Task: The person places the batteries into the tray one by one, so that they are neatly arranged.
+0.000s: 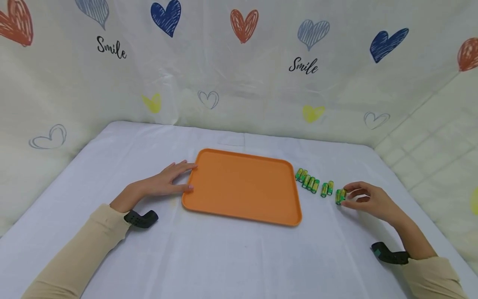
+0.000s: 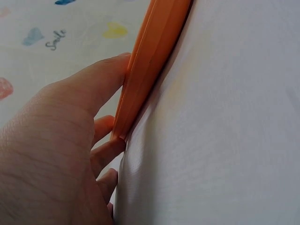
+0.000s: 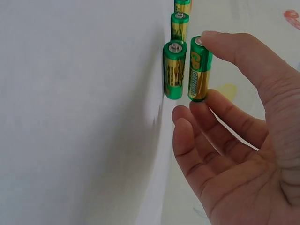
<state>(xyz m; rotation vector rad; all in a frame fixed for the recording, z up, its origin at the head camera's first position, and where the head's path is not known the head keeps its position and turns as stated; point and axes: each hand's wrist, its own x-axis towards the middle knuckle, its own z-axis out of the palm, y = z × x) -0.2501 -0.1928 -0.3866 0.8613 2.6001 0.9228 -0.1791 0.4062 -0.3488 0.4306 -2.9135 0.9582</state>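
Observation:
My right hand [image 1: 369, 200] pinches a green and gold battery [image 3: 199, 77] end to end, the thumb on its metal tip and a finger at its other end. Right beside it a second battery [image 3: 174, 75] lies on the white cloth. My left hand [image 1: 164, 182] rests at the left edge of an orange tray [image 1: 242, 187], fingers spread and fairly straight. In the left wrist view the thumb touches the tray's outer side [image 2: 150, 56], and other fingertips meet the rim farther along.
Several more green and gold batteries [image 1: 311, 183] lie in a loose row between the tray's right edge and my right hand. A white cloth [image 1: 239, 257] covers the table. Behind it hangs a white backdrop [image 1: 231, 74] printed with hearts.

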